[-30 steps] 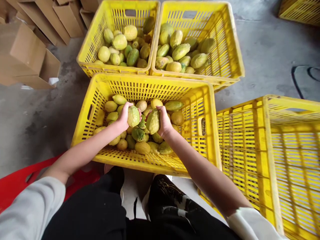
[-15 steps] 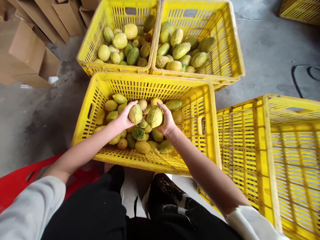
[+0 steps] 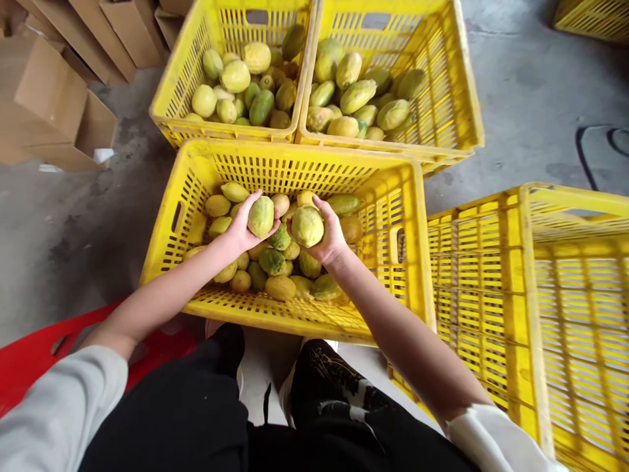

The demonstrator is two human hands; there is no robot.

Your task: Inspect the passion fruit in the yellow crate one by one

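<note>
Over the near yellow crate [image 3: 299,321], my left hand [image 3: 242,227] holds a yellow-green fruit [image 3: 261,217], its thumb along the top. My right hand [image 3: 333,237] is wrapped round another, rounder yellow-green fruit [image 3: 307,226], with the thumb raised beside it. A small gap separates the two held fruits. Beneath my hands lie several more fruits, among them a dark green and yellow one [image 3: 272,261] and a yellow one [image 3: 280,288]. My palms are partly hidden by the fruits.
Two yellow crates [image 3: 223,134] [image 3: 383,147] with more fruits stand beyond the near one. Another yellow crate [image 3: 511,314] is at the right. Cardboard boxes [image 3: 46,98] lie at the upper left. A red plastic object [image 3: 29,357] is at the lower left.
My hands have moved slightly apart. The left fruit has turned and shifted a little left and up; the right fruit has turned and moved slightly right.
</note>
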